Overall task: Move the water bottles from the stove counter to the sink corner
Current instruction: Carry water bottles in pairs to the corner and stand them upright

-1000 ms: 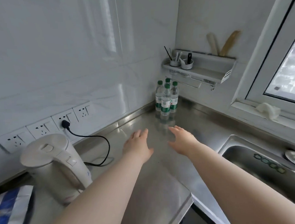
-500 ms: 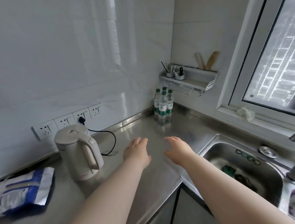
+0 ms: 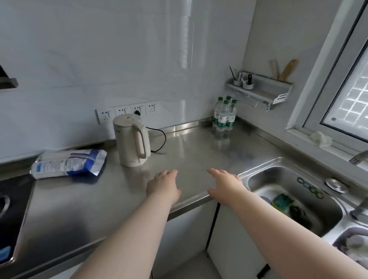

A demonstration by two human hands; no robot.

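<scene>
Several clear water bottles [image 3: 224, 113] with green caps and green labels stand upright in a tight cluster in the far corner of the steel counter [image 3: 190, 151], under the wall shelf and left of the sink [image 3: 291, 198]. My left hand [image 3: 163, 185] and my right hand [image 3: 225, 184] hover over the counter's front edge, palms down, fingers relaxed, holding nothing. Both hands are well short of the bottles.
A white electric kettle [image 3: 132, 139] stands plugged in near the wall sockets. A blue and white bag [image 3: 69, 163] lies left of it, beside the stove [image 3: 7, 212]. The sink holds sponges. A wall shelf [image 3: 259, 89] hangs above the bottles; a tap [image 3: 367, 203] is at right.
The view has pulled back and swung left, away from the corner. Both empty hands have drawn back from the bottles toward the counter's front edge. The stove and bag came into view.
</scene>
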